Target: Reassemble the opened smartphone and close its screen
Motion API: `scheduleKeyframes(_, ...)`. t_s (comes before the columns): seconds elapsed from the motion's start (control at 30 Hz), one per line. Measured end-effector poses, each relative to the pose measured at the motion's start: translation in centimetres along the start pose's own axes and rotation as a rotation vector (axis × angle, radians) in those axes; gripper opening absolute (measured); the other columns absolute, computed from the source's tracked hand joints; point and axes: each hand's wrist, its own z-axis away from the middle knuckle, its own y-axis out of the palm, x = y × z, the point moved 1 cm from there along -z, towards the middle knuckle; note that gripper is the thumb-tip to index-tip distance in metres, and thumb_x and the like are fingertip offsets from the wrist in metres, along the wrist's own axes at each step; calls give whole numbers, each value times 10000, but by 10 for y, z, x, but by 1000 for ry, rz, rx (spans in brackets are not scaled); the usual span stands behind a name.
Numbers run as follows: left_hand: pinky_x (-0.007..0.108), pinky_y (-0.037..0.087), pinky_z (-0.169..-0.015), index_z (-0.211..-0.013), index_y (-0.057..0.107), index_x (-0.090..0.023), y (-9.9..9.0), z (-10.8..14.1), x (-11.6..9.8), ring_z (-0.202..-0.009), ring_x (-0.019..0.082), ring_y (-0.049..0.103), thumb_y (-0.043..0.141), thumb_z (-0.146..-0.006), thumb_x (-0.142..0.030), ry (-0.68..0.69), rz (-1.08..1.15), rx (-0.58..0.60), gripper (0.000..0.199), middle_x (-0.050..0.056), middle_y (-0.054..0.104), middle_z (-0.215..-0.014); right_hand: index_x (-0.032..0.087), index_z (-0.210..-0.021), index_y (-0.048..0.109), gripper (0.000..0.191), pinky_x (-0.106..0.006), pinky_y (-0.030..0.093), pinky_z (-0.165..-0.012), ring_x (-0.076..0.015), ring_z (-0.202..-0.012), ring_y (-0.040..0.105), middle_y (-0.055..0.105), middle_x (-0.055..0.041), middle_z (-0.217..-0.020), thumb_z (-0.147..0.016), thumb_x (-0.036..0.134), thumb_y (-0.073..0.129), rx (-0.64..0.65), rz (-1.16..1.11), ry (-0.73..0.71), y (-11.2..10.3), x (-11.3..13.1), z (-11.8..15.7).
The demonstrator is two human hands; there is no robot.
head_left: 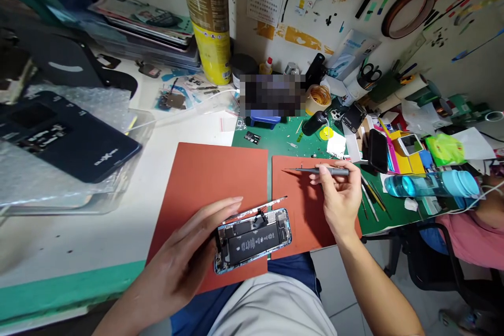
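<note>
An opened smartphone (pixel 254 241) with its black battery and inner parts bare lies tilted over the seam between two reddish-brown mats. Its thin screen panel (pixel 255 209) stands raised along the far long edge, seen nearly edge-on. My left hand (pixel 192 241) is closed around the phone's left end, fingers along the raised panel; the thumb is mostly hidden. Above the right mat (pixel 299 210), my right hand (pixel 340 189) pinches a slim grey precision screwdriver (pixel 333 171). Its fine tip points left, apart from the phone.
A yellow spray can (pixel 214 47) stands behind the mats. To the left, a dark phone back panel (pixel 74 136) rests on bubble wrap. Tools (pixel 370 199), a black phone (pixel 378 150) and a blue bottle (pixel 433 184) lie right. Another person's pink sleeve (pixel 472 236) shows at far right.
</note>
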Motion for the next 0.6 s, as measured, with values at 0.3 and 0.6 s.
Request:
scheduleKeyframes(0.3,323,521,-1193,-1615,453,-406,-4,2,-10,-1476,243,590,426,-1081,-133,34,93,-1,600,25,588,-1621,249,-1152,578,354,-326,662,-732,-186,-738,811,793,3,-923,-938,388,823,-7,23,24,3,-1,1)
scheduleKeyframes(0.6,310,616,-1018,-1017,743,-250,-3,-6,-12,-1233,214,745,583,-1060,-192,-30,118,4,176,81,713,-1448,251,-1206,619,217,-367,672,-669,-187,-685,766,831,-64,-993,-1019,265,728,253,-229,104,-13,49,54)
